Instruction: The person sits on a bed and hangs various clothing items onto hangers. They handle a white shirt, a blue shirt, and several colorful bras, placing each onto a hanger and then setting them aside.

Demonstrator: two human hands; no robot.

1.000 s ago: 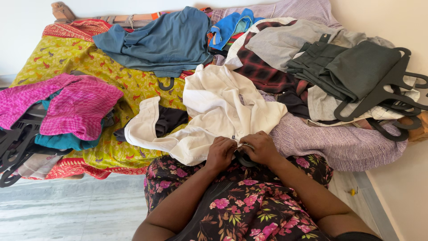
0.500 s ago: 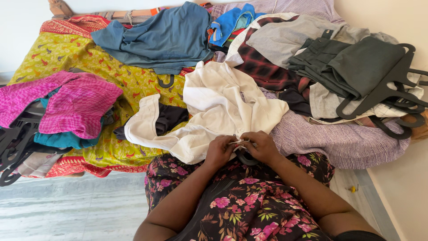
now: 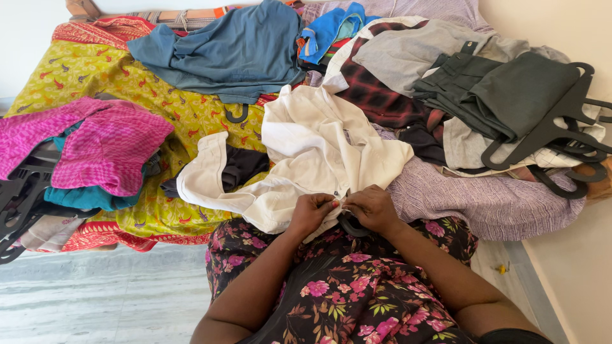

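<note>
A person is standing at the near edge of a bed [image 3: 491,210] heaped with clothes, both hands closed on the front edge of a white shirt [image 3: 312,153] lying just in front of them — the left hand [image 3: 312,213] and the right hand [image 3: 373,209] are pinching the cloth together, fingertips almost touching. A dark hanger [image 3: 349,226] is peeking out beneath the shirt's near edge under the hands, so the shirt appears to be partly dealt with, judging from its crumpled spread. Much seems left — a blue shirt [image 3: 229,54], a pink garment [image 3: 105,143] and grey clothes on black hangers [image 3: 548,130] are lying around it.
</note>
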